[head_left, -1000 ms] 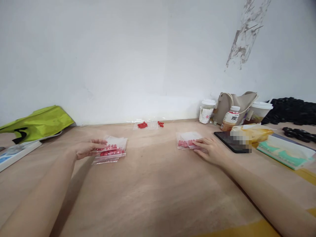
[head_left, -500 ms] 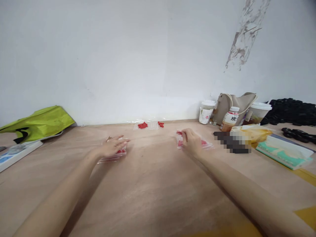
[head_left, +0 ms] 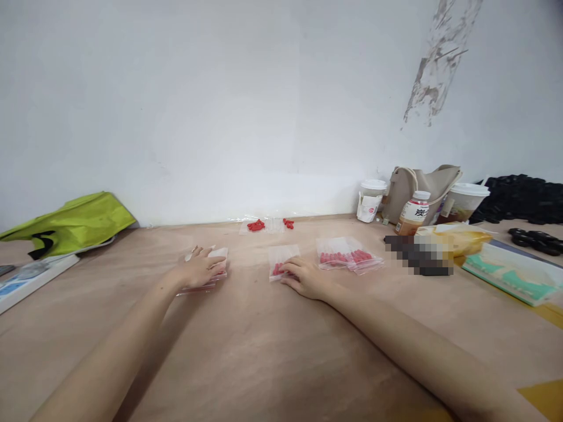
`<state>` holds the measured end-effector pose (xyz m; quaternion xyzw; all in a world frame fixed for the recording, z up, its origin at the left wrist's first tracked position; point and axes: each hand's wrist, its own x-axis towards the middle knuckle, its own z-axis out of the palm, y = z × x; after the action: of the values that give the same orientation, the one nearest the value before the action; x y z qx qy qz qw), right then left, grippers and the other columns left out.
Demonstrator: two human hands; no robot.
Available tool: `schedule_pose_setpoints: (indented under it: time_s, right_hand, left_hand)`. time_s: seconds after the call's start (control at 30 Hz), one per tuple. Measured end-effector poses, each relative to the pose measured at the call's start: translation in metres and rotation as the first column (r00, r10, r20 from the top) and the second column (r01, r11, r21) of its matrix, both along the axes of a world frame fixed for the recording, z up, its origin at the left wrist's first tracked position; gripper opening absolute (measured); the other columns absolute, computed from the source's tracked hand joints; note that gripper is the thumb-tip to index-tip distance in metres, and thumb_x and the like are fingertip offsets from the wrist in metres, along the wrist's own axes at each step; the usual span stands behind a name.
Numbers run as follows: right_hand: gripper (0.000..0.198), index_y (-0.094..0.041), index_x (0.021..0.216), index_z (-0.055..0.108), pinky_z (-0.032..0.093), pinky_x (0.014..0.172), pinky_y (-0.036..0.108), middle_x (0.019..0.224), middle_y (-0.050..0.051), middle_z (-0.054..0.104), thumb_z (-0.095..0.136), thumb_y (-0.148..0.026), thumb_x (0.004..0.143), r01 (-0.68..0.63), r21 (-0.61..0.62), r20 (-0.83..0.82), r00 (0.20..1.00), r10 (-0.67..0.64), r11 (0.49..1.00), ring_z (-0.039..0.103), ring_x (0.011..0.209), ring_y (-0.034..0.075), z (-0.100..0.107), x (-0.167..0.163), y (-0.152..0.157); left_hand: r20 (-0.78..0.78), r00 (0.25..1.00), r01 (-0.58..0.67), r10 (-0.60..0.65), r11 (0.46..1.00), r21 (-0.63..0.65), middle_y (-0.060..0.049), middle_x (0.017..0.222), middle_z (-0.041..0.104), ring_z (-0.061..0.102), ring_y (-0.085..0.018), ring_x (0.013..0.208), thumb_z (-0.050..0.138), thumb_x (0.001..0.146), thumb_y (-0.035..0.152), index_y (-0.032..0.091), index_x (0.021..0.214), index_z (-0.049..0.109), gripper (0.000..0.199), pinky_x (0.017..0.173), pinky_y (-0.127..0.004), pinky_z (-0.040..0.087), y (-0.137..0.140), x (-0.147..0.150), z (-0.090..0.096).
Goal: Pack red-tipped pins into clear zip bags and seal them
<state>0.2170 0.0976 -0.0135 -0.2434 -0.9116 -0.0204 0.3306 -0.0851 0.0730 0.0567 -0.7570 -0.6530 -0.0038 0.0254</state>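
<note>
My left hand (head_left: 197,271) lies with fingers spread over a small stack of clear zip bags (head_left: 219,253) holding red pieces, partly hidden under the palm. Near the middle of the table, my right hand (head_left: 310,279) has its curled fingers and thumb on a single clear zip bag (head_left: 281,253) of small red pieces. The fingertips cover part of its lower end. To the right of that hand, overlapping zip bags (head_left: 336,249) lie flat, with red pieces lined up along their lower ends.
By the wall lie loose red pieces (head_left: 255,225) on clear plastic. At right stand a lidded cup (head_left: 370,202), a bottle (head_left: 412,215), a grey bag (head_left: 398,186), another cup (head_left: 464,202) and a tissue pack (head_left: 510,275). At left are a yellow-green bag (head_left: 83,220) and a white power strip (head_left: 44,278).
My right hand has moved left from the bags on the right to the middle, where a zip bag now lies under its fingers. My left hand stays on its stack.
</note>
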Motion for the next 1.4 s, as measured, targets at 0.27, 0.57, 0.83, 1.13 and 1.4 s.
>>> schedule_pose_setpoints:
  time_s: [0.27, 0.57, 0.83, 1.13, 1.4]
  right_hand:
    - [0.020, -0.019, 0.096, 0.058, 0.034, 0.075, 0.031, 0.089, 0.006, 0.059, 0.051, -0.030, 0.080, 0.170, 0.202, 0.071, 0.980, -0.188, 0.964, 0.050, 0.084, 0.017, -0.001, 0.051, 0.001]
    - [0.019, -0.020, 0.081, 0.061, 0.027, 0.073, 0.030, 0.069, 0.002, 0.059, 0.043, -0.017, 0.085, 0.080, 0.473, 0.183, 0.965, -0.186, 0.877, 0.045, 0.071, 0.013, -0.002, 0.046, 0.009]
    - [0.020, -0.019, 0.073, 0.059, 0.025, 0.073, 0.030, 0.066, 0.000, 0.059, 0.044, -0.012, 0.083, 0.103, 0.474, 0.169, 0.964, -0.205, 0.874, 0.043, 0.070, 0.012, -0.001, 0.046, 0.008]
    - [0.021, -0.020, 0.075, 0.061, 0.026, 0.074, 0.030, 0.065, 0.001, 0.059, 0.043, -0.013, 0.082, 0.135, 0.427, 0.132, 0.969, -0.209, 0.894, 0.045, 0.069, 0.012, -0.002, 0.046, 0.008]
    - [0.019, -0.019, 0.072, 0.061, 0.026, 0.074, 0.030, 0.066, 0.001, 0.058, 0.045, -0.015, 0.082, 0.174, 0.413, 0.105, 0.966, -0.236, 0.894, 0.045, 0.070, 0.012, -0.003, 0.046, 0.008]
  left_hand:
    - [0.178, 0.799, 0.463, -0.574, 0.777, 0.428, -0.007, 0.107, 0.056, 0.054, -0.018, 0.096, 0.047, 0.083, 0.027, 0.019, 0.106, 0.058, 0.027, 0.085, -0.030, 0.045, -0.017, 0.093, -0.047]
    - [0.084, 0.723, 0.542, -0.686, 0.639, 0.546, -0.006, 0.105, 0.060, 0.058, -0.015, 0.093, 0.045, 0.086, 0.022, 0.019, 0.104, 0.059, 0.023, 0.082, -0.029, 0.049, -0.002, 0.104, -0.070]
    - [-0.333, 0.662, 0.729, -0.672, 0.472, 0.496, -0.007, 0.093, 0.065, 0.062, -0.016, 0.078, 0.038, 0.089, 0.014, 0.014, 0.091, 0.060, 0.023, 0.069, -0.030, 0.051, 0.009, 0.097, -0.065]
    - [-0.410, 0.694, 0.717, -0.592, 0.519, 0.465, -0.007, 0.075, 0.060, 0.058, -0.015, 0.062, 0.032, 0.089, 0.011, 0.012, 0.078, 0.056, 0.027, 0.056, -0.027, 0.048, 0.010, 0.093, -0.066]
    - [-0.413, 0.694, 0.712, -0.590, 0.480, 0.512, -0.005, 0.071, 0.056, 0.055, -0.014, 0.061, 0.032, 0.090, 0.015, 0.013, 0.074, 0.052, 0.026, 0.055, -0.026, 0.045, 0.011, 0.092, -0.069]
